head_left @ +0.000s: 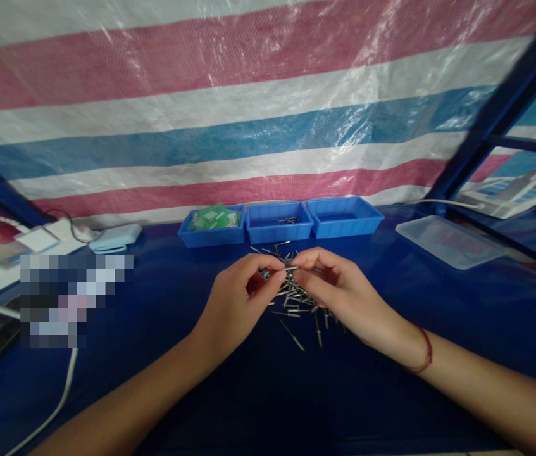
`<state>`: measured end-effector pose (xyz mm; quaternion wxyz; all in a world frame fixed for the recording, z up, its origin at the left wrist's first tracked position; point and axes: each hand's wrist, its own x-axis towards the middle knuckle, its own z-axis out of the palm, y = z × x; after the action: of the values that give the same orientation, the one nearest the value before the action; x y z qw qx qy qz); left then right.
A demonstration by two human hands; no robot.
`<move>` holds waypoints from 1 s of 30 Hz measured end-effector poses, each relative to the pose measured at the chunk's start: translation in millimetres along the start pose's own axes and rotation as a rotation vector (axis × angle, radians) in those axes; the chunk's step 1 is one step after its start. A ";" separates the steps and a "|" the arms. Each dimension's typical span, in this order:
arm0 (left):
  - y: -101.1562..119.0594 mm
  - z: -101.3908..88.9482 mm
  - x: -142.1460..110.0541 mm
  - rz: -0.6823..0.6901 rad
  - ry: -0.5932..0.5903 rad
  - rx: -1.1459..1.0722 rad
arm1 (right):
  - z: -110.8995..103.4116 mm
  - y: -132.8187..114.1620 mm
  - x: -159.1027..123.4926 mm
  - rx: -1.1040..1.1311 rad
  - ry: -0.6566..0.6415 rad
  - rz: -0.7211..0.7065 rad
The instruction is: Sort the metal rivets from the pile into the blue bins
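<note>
Between the fingertips of my left hand (253,288) and my right hand (331,282) is a small silvery pop rivet (291,269), held roughly level. Both hands are closed in a pinch, one at each end of it. Under and around the fingers lies a loose pile of pop rivets (293,308) on the dark blue table (249,399). A few of them are scattered toward me, in front of the pile. The hands hide part of the heap.
Behind the pile stand three blue bins: the left bin (213,238) holds green-and-clear packets (215,217), the middle bin (280,234) a few rivets. The right bin (343,227) is beside them. A translucent lid (450,240) lies right; a light-blue case (114,238) and white cable (66,386) lie left.
</note>
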<state>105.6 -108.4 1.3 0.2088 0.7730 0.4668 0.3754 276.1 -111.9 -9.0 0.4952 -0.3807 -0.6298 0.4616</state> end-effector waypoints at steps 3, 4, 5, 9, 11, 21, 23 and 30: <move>-1.3 0.1 0.8 -0.001 -0.018 0.000 | -0.2 1.1 -3.2 -0.118 0.042 -0.125; -1.6 0.0 1.0 0.006 -0.031 -0.002 | -0.5 0.5 -4.6 -0.175 0.051 -0.153; -1.9 -0.2 1.1 0.019 -0.045 -0.005 | -1.0 -0.7 -6.1 -0.242 0.053 -0.182; -2.1 -2.4 2.1 0.093 -0.129 -0.009 | -5.4 -8.8 -9.9 -0.535 0.014 -0.431; -1.8 -4.3 2.5 0.139 -0.174 -0.006 | -7.8 -12.8 -10.6 -0.673 -0.026 -0.558; -9.9 -12.5 3.1 0.186 -0.134 0.162 | -16.1 -15.8 27.5 -0.951 0.042 -0.538; -13.5 -13.3 3.7 0.183 -0.126 0.197 | -21.8 -9.5 51.8 -1.018 0.148 -0.482; -16.4 -13.4 6.1 0.274 -0.302 0.343 | -30.1 11.9 91.0 -1.177 0.228 -0.268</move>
<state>87.7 -95.6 1.0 0.0893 0.9004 0.3782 0.1959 285.8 -17.1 6.9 0.3197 -0.5548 -0.7646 -0.0736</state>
